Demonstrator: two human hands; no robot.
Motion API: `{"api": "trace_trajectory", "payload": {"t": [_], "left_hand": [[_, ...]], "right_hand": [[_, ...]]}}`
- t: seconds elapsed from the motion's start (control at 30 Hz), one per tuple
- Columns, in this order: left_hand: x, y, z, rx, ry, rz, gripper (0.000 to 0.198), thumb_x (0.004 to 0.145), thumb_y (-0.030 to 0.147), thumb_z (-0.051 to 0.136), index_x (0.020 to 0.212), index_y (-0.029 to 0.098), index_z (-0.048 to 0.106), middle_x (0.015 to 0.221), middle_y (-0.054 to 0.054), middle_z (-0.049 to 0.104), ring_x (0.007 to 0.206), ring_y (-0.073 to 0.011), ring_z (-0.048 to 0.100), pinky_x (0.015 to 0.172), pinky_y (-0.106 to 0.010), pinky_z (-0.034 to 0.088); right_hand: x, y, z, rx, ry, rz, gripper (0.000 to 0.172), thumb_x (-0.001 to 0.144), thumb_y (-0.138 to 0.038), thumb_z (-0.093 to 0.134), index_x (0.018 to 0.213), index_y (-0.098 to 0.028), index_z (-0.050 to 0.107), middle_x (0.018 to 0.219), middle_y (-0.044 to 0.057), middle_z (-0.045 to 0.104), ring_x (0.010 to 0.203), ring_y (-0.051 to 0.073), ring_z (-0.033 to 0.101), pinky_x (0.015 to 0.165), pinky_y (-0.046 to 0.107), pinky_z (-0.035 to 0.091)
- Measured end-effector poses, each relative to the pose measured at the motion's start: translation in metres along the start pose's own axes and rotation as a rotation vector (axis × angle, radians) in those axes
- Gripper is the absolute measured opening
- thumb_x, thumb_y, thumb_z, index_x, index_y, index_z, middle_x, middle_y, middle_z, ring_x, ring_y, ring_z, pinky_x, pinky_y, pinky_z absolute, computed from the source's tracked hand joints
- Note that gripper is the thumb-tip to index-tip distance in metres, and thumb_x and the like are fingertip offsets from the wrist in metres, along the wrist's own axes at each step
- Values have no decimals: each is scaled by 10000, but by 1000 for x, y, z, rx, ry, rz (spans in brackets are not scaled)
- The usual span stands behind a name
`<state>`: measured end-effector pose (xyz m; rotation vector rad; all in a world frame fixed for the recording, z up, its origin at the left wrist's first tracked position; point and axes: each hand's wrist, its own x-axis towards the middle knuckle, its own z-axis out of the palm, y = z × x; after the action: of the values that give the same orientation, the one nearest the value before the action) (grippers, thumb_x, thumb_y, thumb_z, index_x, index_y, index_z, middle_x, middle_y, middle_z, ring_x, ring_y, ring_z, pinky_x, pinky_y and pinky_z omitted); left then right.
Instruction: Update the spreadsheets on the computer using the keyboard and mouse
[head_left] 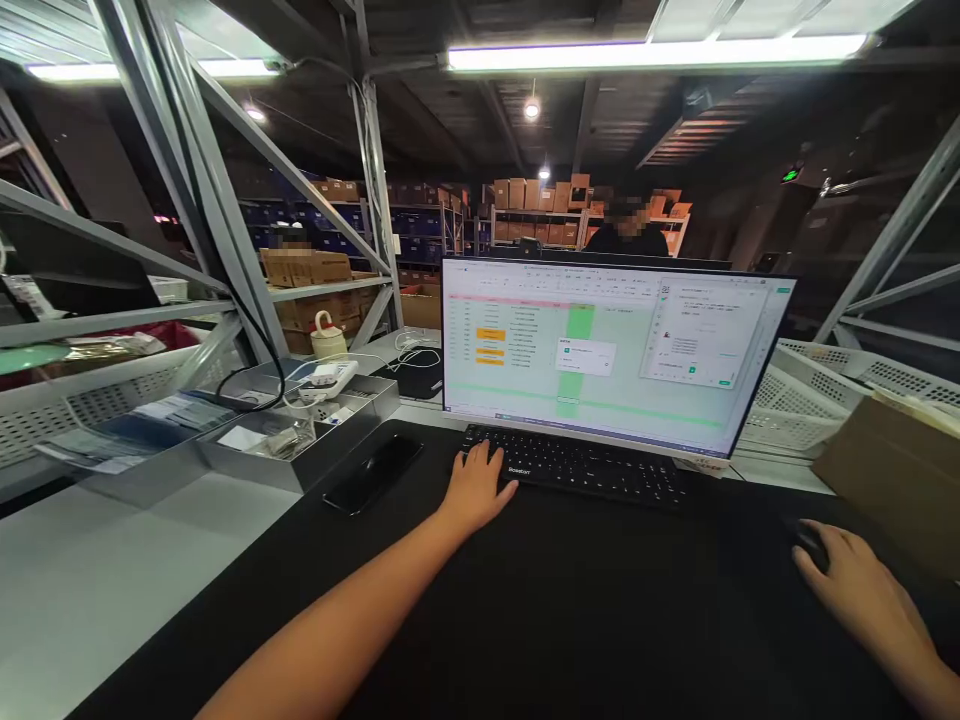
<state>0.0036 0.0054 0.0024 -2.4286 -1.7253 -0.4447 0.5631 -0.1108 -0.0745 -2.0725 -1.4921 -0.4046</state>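
My left hand (pixel 478 487) rests on the left end of a black keyboard (pixel 592 470), fingers spread over the keys and thumb out to the side. Over at the right, my right hand (pixel 851 570) is wrapped round a black computer mouse (pixel 811 545), which it partly covers. Behind the keyboard stands a wide monitor (pixel 517 390). Its screen shows a spreadsheet with orange cells and a green column and row, a small pop-up box in the middle and a chat window at the right. A dark phone (pixel 375 472) lies left of my left hand.
A black desk mat (pixel 585 610) covers the desk. At the left are a grey box (pixel 300 465) of small items, a power strip (pixel 330 378) and a cream flask (pixel 328 338). A cardboard box (pixel 892 480) and white baskets (pixel 802 390) stand right. Behind the monitor is a person (pixel 628 235).
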Motion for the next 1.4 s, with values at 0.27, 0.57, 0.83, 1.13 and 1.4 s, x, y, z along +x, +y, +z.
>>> {"api": "trace_trajectory", "payload": {"t": [0.27, 0.57, 0.83, 1.13, 1.4], "left_hand": [[29, 10, 2, 26, 92, -280, 792, 924, 602, 327, 1464, 26, 381, 1594, -324, 219, 1363, -420, 380, 996, -541, 428], [45, 25, 4, 11, 221, -423, 801, 927, 633, 203, 1145, 18, 668, 1511, -369, 294, 1271, -478, 423, 887, -605, 435], [34, 20, 2, 79, 282, -345, 735, 958, 572, 181, 1221, 50, 626, 1523, -336, 292, 1322, -434, 401, 965, -543, 390], [30, 21, 7, 154, 173, -118, 605, 952, 512, 294, 1222, 75, 615, 1285, -226, 611, 1178, -350, 548, 965, -460, 404], [30, 21, 6, 213, 139, -53, 600, 966, 486, 254, 1233, 66, 589, 1221, -206, 647, 1119, -339, 584, 884, -447, 440]], "right_hand": [[0, 3, 7, -64, 0, 24, 557, 821, -517, 391, 1233, -203, 596, 1240, 164, 604, 1200, 340, 593, 1008, 481, 474], [-5, -43, -27, -131, -55, 79, 480, 863, -389, 428, 1285, -206, 564, 1338, 128, 569, 1164, 275, 610, 996, 418, 484], [-8, -47, -26, -62, -15, 116, 447, 870, -336, 467, 1295, -231, 555, 1334, 101, 568, 1195, 250, 587, 1004, 405, 462], [-5, -65, -45, -74, -100, 155, 444, 895, -379, 441, 1293, -251, 591, 1373, 90, 548, 1190, 245, 594, 999, 380, 459], [-6, -71, -50, -56, -92, 167, 448, 872, -312, 448, 1285, -238, 607, 1380, 94, 546, 1225, 235, 574, 1036, 373, 432]]}}
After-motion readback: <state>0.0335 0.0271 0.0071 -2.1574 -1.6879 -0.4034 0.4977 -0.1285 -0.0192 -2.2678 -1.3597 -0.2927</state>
